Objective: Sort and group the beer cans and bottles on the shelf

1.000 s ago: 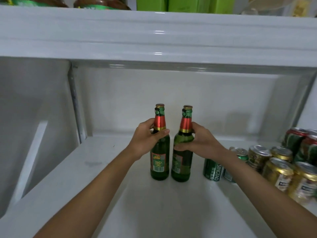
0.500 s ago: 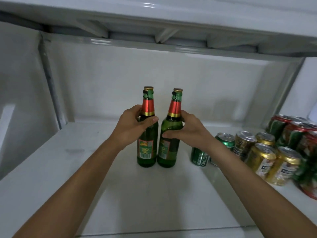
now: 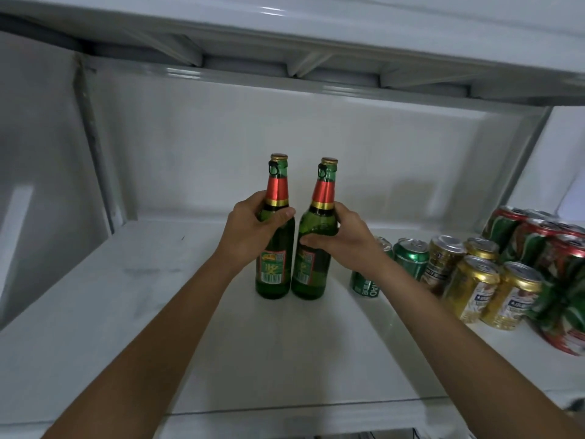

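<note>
Two green beer bottles with red neck foil stand side by side mid-shelf. My left hand grips the shoulder of the left bottle, which stands upright. My right hand wraps the right bottle, which leans slightly to the right at the top. Both bases look close to or on the white shelf. To the right stand green cans, gold cans and red-and-green cans; my right forearm hides part of one green can.
The shelf has white side walls and a back wall. Another shelf's underside runs overhead, not far above the bottle caps. Bare shelf surface lies to the left of the bottles and in front of them.
The camera has tilted down, so the upper shelf's items left the view. Both hands keep their grip on the bottles, which stay side by side; the right bottle now leans a little.
</note>
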Motion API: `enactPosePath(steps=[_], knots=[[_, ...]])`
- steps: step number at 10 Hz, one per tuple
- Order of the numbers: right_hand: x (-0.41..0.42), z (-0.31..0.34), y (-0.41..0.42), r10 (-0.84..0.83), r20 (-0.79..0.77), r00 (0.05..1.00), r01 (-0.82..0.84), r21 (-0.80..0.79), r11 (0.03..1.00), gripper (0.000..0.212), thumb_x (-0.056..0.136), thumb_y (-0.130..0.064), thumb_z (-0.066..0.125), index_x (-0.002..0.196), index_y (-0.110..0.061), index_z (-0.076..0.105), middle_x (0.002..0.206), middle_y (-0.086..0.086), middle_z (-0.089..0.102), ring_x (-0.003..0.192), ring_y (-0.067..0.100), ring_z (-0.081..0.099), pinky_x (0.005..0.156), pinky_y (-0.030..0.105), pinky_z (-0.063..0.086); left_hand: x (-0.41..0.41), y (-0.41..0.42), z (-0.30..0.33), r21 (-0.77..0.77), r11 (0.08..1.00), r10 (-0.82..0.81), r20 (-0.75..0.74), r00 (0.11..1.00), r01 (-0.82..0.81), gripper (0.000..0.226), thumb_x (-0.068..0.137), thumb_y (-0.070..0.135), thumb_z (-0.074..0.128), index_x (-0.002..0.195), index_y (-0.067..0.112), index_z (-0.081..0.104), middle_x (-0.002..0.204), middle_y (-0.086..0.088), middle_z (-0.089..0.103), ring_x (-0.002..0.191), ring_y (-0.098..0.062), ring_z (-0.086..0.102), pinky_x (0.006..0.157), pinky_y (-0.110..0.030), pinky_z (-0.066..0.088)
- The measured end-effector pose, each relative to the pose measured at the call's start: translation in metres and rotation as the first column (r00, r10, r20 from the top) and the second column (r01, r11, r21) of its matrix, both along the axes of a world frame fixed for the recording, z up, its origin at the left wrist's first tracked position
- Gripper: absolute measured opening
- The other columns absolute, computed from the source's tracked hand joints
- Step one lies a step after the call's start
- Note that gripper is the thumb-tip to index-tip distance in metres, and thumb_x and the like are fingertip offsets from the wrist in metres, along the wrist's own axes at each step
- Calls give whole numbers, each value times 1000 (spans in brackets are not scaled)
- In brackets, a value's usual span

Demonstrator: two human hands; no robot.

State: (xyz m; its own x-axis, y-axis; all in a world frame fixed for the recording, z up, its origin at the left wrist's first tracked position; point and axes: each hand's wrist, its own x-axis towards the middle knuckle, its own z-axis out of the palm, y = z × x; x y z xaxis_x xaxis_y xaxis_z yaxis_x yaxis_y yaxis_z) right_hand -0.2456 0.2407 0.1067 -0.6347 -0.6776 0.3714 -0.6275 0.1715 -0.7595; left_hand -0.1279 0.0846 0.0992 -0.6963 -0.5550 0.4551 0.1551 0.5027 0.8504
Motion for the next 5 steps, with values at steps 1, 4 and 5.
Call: enactPosePath(steps=[1,4,5], knots=[[6,-3,1,-16,-10,1000,15,-47,999,41,76,-20,87,106,-30,60,102,-14,70,97,5,66,92,38,57,2,0,1,-2,1000,1,15,1000,-1,31,93,34,72,121,21,67,102,7,73,96,-3,67,78,-18,50],[28,-23,16,-192,6,981,191,-143,971,95,78,-36,85,155,-19,33,157,0,42,140,22,45,113,43,43,25,7,-12,-106,994,32,97,995,-22,72,92,52,65,156,28,40,154,6,51,140,-13,47,111,-28,38],[56,-38,46,-177,-30,984,161,-287,944,68,86,-22,80,146,-17,48,145,-3,54,129,12,56,107,33,50,49,28,-22,-154,981,132,107,985,-114,83,93,52,63,162,27,24,165,4,33,151,-14,30,114,-27,27]])
